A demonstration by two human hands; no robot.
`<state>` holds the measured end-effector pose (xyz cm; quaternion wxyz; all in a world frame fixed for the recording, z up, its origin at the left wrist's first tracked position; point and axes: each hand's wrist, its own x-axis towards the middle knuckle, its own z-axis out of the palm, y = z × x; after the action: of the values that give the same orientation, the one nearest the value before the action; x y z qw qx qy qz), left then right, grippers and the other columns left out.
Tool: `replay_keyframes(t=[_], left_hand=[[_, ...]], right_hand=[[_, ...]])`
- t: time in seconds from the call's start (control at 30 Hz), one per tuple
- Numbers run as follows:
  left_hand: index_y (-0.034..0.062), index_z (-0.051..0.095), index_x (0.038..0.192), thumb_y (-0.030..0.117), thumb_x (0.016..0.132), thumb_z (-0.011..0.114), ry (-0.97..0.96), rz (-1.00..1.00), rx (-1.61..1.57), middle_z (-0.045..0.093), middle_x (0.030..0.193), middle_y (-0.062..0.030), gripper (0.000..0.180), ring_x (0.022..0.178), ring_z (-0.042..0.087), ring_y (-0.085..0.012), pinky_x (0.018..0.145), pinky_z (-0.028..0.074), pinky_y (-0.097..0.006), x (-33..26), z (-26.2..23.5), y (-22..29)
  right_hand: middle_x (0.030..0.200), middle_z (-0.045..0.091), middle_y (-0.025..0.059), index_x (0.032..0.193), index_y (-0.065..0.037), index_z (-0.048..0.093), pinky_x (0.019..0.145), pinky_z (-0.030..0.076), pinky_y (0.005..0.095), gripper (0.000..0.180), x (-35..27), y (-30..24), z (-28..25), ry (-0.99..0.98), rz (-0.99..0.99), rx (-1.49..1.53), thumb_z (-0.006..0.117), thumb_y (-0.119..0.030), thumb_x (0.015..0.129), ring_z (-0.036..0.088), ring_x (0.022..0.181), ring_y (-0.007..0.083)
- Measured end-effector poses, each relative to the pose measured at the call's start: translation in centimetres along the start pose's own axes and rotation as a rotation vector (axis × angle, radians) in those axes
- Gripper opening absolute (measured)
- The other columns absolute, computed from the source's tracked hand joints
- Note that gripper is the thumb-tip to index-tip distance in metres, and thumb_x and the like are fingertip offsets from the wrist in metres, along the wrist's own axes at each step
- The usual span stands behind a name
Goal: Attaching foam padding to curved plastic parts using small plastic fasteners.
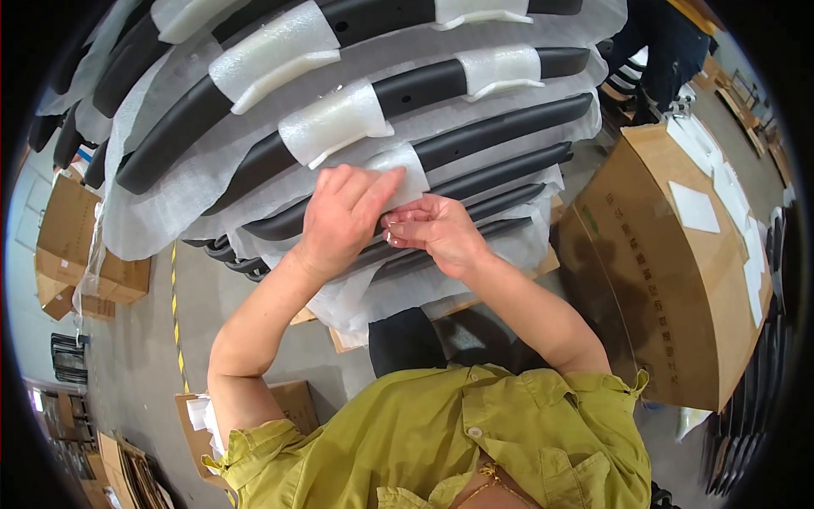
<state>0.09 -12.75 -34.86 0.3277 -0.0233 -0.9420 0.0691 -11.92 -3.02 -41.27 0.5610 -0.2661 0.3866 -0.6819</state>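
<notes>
A white foam sheet [409, 170] is bent over a long, curved black bar [500, 136] in the stack before me. My left hand [339, 212] grips the sheet from the left, its fingers curled over the foam and the index finger stretched along it. Just below, my right hand [437, 233] is closed in a pinch at the lower edge of the same sheet, its fingertips close to those of the left. What lies between the fingertips is partly hidden. Higher in the stack, another bar carries a similar foam wrap [331, 123].
Thin white sheeting [161, 199] separates the stacked bars. A tall cardboard box [653, 254] with white foam pieces [694, 206] on top stands at the right. Smaller cartons [72, 229] sit at the left. Another person's dark-clad legs [674, 51] show at the upper right.
</notes>
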Motion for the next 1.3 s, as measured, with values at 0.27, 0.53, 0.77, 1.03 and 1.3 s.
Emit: replay_keyframes(t=[0.27,0.53,0.77,1.03,1.3], left_hand=[[0.0041,0.052,0.103,0.018,0.067,0.065,0.054,-0.230,0.211,0.055,0.097,-0.0100,0.041,0.085,0.054,-0.0244,0.066,0.043,-0.033,0.6,-0.1,0.4],[0.0032,0.049,0.106,0.015,0.068,0.063,-0.005,-0.244,0.104,0.057,0.094,-0.0119,0.042,0.083,0.055,-0.0273,0.070,0.045,-0.037,-0.2,-0.3,-0.2],[0.0061,0.053,0.105,0.015,0.060,0.068,0.031,-0.357,-0.054,0.059,0.094,-0.0130,0.048,0.086,0.058,-0.0283,0.071,0.047,-0.035,0.7,0.1,0.5],[-0.0013,0.062,0.091,0.015,0.076,0.063,0.109,-0.630,-0.231,0.064,0.085,-0.0125,0.022,0.076,0.061,-0.0181,0.069,0.046,-0.027,1.4,0.7,1.0],[-0.0027,0.061,0.092,0.019,0.083,0.056,0.195,-0.796,-0.266,0.062,0.076,-0.0115,0.024,0.065,0.055,-0.0123,0.065,0.044,-0.025,2.5,1.1,1.3]], right_hand=[[0.068,0.059,0.0071,0.081,0.001,0.058,0.052,0.046,0.0219,0.016,-1.3,-0.2,-0.7,0.023,0.221,-0.121,0.059,-0.014,0.080,0.056,0.057,0.0123],[0.061,0.057,0.0064,0.072,0.000,0.058,0.042,0.038,0.0184,0.022,-1.1,-4.9,3.7,0.024,-0.077,-0.332,0.055,-0.020,0.082,0.051,0.048,0.0087],[0.058,0.057,0.0088,0.074,0.003,0.058,0.039,0.040,0.0206,0.024,-0.1,-6.7,3.3,0.056,0.009,-0.269,0.055,-0.020,0.082,0.052,0.045,0.0118],[0.060,0.059,0.0083,0.076,0.003,0.058,0.044,0.046,0.0224,0.030,-5.5,-12.0,-3.3,-0.153,-0.154,-0.742,0.050,-0.024,0.084,0.056,0.049,0.0108],[0.069,0.060,0.0158,0.077,0.000,0.061,0.061,0.046,0.0375,0.037,-17.6,-23.4,-20.0,1.138,-0.041,-1.899,0.053,-0.036,0.080,0.059,0.065,0.0294]])
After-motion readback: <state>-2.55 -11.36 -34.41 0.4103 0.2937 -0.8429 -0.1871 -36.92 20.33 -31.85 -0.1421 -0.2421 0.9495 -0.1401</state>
